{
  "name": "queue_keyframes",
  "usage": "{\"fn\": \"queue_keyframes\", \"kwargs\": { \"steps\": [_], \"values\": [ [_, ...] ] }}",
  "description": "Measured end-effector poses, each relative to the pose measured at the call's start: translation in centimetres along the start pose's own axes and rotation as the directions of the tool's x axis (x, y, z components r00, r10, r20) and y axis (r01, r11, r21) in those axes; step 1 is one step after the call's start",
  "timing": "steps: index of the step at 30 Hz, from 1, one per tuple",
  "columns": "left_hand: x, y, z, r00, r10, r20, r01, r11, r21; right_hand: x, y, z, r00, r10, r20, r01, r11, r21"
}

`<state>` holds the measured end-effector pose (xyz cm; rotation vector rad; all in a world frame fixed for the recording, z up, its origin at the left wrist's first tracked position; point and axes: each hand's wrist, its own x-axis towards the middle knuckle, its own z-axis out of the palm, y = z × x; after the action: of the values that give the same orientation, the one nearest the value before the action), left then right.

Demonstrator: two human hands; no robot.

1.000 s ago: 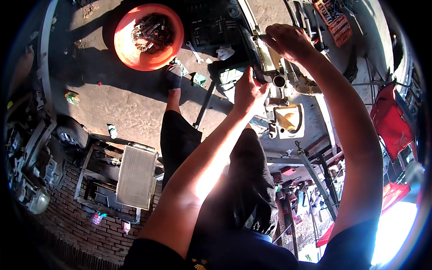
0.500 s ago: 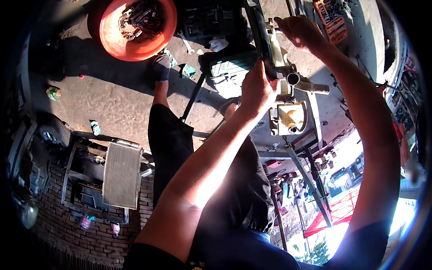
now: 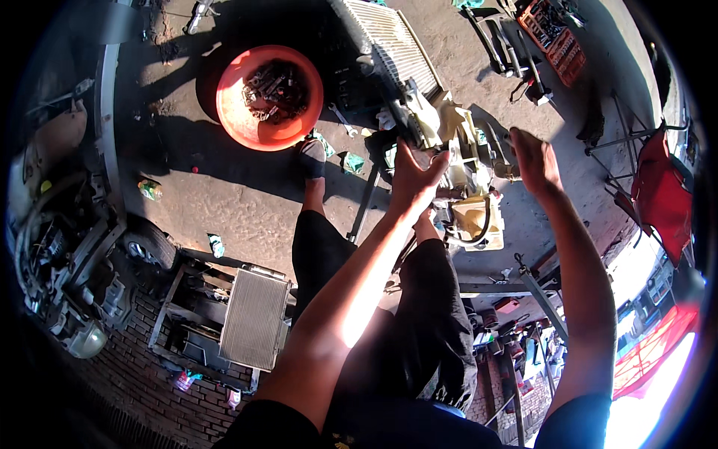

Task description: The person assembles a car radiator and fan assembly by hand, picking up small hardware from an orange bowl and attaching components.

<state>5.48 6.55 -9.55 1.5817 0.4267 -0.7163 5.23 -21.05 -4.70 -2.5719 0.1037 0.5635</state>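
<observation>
My left hand point(image 3: 421, 178) grips the edge of a radiator assembly with its thumb raised. The assembly has a finned core point(image 3: 400, 45), a dark side bar point(image 3: 389, 93) and yellowed plastic parts point(image 3: 458, 131). At its near end is a cream plastic reservoir point(image 3: 473, 218) with a dark hose curving beside it. My right hand point(image 3: 534, 161) is closed, held apart to the right of the assembly. A small dark end shows at its fingers, too little to name. The left fingers are partly hidden behind the assembly.
An orange basin point(image 3: 230, 112) of metal parts stands at far left, a wrench point(image 3: 342, 120) beside it. An orange socket set point(image 3: 552, 41) lies at far right near hand tools point(image 3: 508, 56). Another finned radiator point(image 3: 254, 318) leans on a frame at near left. A red folding chair point(image 3: 662, 194) stands right.
My right hand has moved from the assembly's far end toward me and to the right, off it. The assembly has tilted, bringing its finned core into sight. The whole view has shifted.
</observation>
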Motion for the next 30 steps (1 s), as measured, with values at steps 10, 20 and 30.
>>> {"fn": "queue_keyframes", "kwargs": {
  "steps": [10, 20, 30],
  "values": [
    [2.9, -7.6, -4.8, 0.956, -0.208, -0.207, 0.202, 0.978, -0.049, -21.1, -4.5, 9.4, 0.851, 0.484, 0.204, -0.504, 0.644, 0.576],
    [7.4, -14.8, -16.5, 0.932, -0.342, 0.121, 0.363, 0.881, -0.303, -25.2, -6.0, 14.3, 0.807, 0.528, 0.264, -0.558, 0.538, 0.631],
    [12.9, -20.2, -17.9, 0.849, -0.521, 0.088, 0.528, 0.827, -0.195, -26.3, -3.5, 21.5, 0.69, 0.646, 0.326, -0.657, 0.371, 0.656]
  ]
}}
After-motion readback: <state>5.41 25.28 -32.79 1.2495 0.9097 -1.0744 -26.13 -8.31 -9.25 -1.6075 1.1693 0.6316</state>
